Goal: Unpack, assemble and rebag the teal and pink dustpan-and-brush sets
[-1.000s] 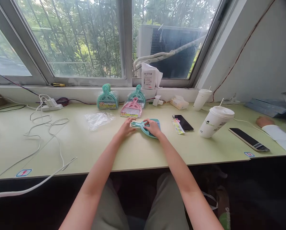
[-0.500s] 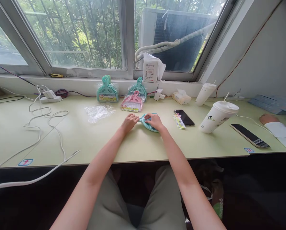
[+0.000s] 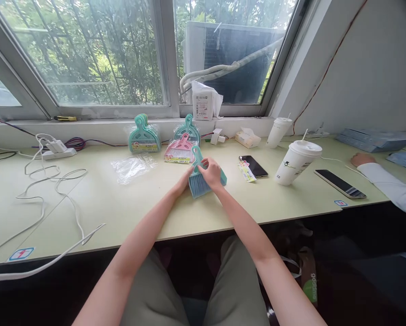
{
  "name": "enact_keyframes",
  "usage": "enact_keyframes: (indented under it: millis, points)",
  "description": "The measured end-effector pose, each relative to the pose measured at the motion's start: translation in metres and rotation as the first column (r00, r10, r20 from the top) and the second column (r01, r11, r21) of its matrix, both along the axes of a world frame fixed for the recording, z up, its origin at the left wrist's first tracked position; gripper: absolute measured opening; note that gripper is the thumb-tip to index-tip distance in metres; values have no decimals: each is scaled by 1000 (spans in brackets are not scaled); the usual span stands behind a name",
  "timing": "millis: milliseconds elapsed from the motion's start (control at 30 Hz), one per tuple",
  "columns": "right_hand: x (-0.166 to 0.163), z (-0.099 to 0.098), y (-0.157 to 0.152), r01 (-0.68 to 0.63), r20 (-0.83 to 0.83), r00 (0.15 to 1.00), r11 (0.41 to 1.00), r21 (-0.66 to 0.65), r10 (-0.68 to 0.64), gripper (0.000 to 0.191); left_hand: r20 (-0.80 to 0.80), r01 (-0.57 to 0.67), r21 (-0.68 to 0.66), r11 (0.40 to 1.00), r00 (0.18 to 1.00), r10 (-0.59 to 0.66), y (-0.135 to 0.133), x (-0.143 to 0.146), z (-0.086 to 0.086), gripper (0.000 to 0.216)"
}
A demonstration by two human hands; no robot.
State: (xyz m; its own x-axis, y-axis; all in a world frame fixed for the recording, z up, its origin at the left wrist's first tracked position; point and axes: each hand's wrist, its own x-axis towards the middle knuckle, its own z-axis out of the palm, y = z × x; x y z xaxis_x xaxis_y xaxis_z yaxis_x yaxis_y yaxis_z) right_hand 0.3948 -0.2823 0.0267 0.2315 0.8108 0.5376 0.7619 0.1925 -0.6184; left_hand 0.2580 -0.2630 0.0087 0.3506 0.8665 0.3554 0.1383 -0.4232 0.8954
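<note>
A small teal brush and dustpan set (image 3: 199,181) stands tilted up off the pale green desk (image 3: 128,208), its handle pointing away from me and its blue bristles toward me. My right hand (image 3: 211,172) grips the set from the right over the dustpan. At its left edge my left hand (image 3: 186,179) holds it with the fingertips. Just behind lie a pink packaged set (image 3: 180,154) and two teal packaged sets (image 3: 143,136), (image 3: 187,130).
An empty clear plastic bag (image 3: 132,165) lies to the left. A paper label (image 3: 246,172), a phone (image 3: 253,165), two lidded cups (image 3: 295,162), (image 3: 278,132) and a second phone (image 3: 339,183) sit to the right. Another person's hand (image 3: 362,159) rests far right. White cables (image 3: 50,181) trail on the left.
The teal set lay flat on the desk with its handle to the left; both hands have turned and raised it so the handle points away and the bristles face me.
</note>
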Motion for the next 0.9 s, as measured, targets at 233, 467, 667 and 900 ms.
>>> enact_keyframes:
  millis: [233,467,667,900]
  points:
    - [72,14,-25,369,89,922,926,80,-376,21,92,-48,-400,915,991,92,22,-23,-6,52]
    - [173,-12,-81,691,379,723,615,-379,-578,49,132,-79,-408,910,981,145,48,-42,-7,49]
    - [176,-15,-69,612,422,789,626,-483,-446,32,212,-62,-451,891,962,174,45,-39,-4,52]
    - [170,5,-65,400,271,916,743,-536,-297,18,267,-114,-426,897,932,246,43,-36,-3,51]
